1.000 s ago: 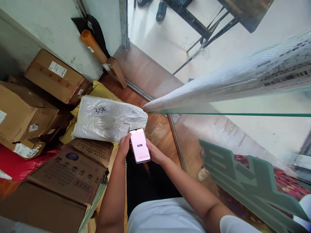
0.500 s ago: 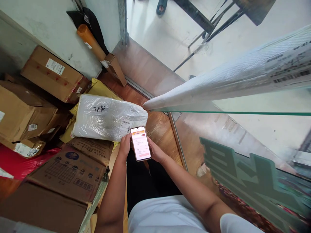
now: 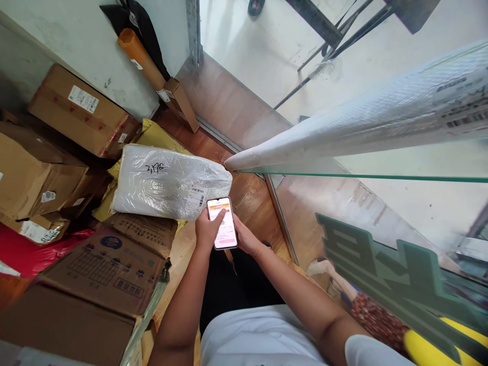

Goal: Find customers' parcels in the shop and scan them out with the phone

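Note:
A smartphone (image 3: 226, 234) with a lit white, orange and pink screen is held upright in front of my body. My left hand (image 3: 207, 229) grips its left edge, and the thumb lies over the upper part of the screen. Along the right edge, my right hand (image 3: 246, 238) is wrapped round the phone, its fingers partly hidden behind it. Just beyond the phone lies a white plastic-wrapped parcel (image 3: 163, 180) with black handwriting and a printed label. The small text on the screen is too fine to read.
Cardboard boxes (image 3: 102, 267) are stacked on my left, near a red parcel (image 3: 57, 259). An orange tube (image 3: 139, 58) leans against the wall. A long white wrapped roll (image 3: 324, 124) stands along the glass door's edge (image 3: 362, 177). Behind the glass, a person (image 3: 366, 305) is partly visible.
My left thumb has moved from the phone's edge onto the upper screen. The phone has shifted slightly right. More of the person behind the glass has come into view at lower right.

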Tool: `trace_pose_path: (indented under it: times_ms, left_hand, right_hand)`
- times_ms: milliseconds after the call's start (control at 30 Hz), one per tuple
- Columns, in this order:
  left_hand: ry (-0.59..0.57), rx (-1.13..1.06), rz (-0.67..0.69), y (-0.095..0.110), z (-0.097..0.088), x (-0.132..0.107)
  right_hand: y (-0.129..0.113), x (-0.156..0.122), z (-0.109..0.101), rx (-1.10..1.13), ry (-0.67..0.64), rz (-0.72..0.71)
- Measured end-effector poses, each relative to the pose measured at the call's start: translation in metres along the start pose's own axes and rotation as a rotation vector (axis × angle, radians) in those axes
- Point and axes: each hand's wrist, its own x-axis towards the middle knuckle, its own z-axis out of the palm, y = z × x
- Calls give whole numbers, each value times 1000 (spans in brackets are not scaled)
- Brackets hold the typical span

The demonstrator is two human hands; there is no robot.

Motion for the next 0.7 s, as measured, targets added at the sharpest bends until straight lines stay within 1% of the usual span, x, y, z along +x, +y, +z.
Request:
trace_pose_path:
  times_ms: [67,167,300,467,533,600,700]
  left_hand:
    - [-33,-91,-21,-4,1,3]
    - [-48,-127,-35,-8,1,6]
    - [-52,-112,-47,-8,2,6]
    - [-24,-31,-40,-3,5,2]
    - [-23,-52,-28,-1,7,-1]
    - [-52,-201,-45,-2,9,-3]
    - [-104,-563,-148,-10,13,-7]
  right_hand:
    - [0,0,-3,-42,14,-2]
    - [0,0,-6,-61,12,-2]
    - [-1,0,-7,-50,4,-25]
    - [-2,-1,-6,-5,-28,-6]
    - [-1,0,-8,4,-24,-3]
    - [0,0,-12,-12,-6,-14]
    - [1,2,-19,-123,7,-73]
